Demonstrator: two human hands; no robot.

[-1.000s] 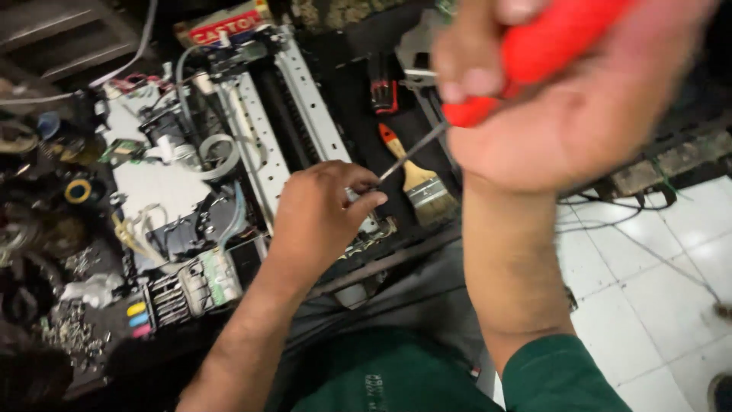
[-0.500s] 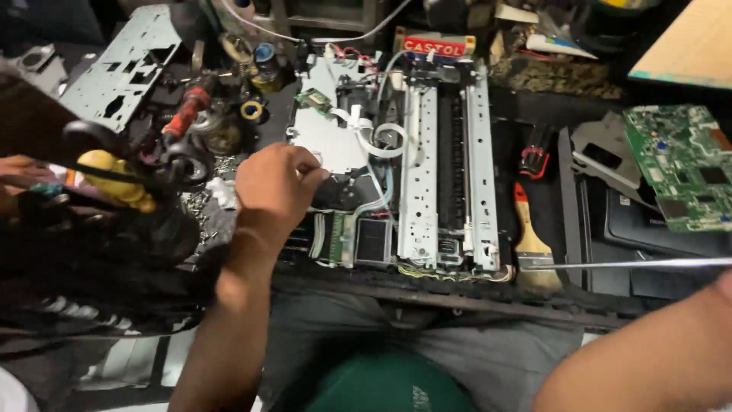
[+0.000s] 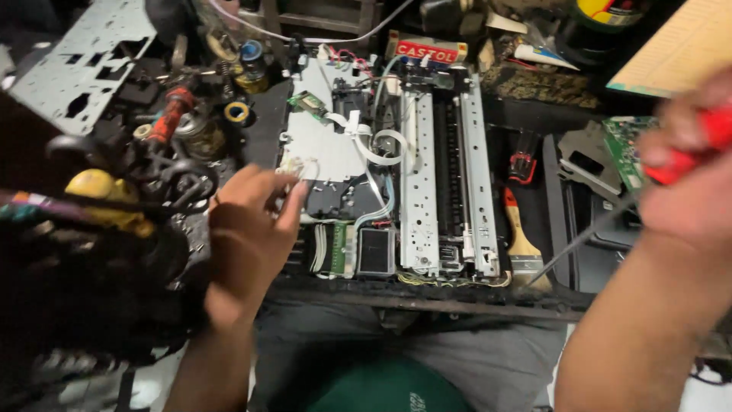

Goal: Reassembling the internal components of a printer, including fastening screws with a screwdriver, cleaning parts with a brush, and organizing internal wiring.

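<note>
At the surface's near edge, left hand [image 3: 248, 229] hovers open over the dismantled printer [image 3: 404, 175], holding nothing; right hand [image 3: 698, 191], grip closed round the red-handled screwdriver [image 3: 610, 221], keeps it ready.

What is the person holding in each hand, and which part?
The right hand grips a screwdriver by its red handle. The left hand holds nothing, fingers over the opened printer.

A paintbrush [image 3: 521, 243] lies beside a green circuit board [image 3: 627, 149] (partly hidden), near a perforated metal plate [image 3: 72, 65].
</note>
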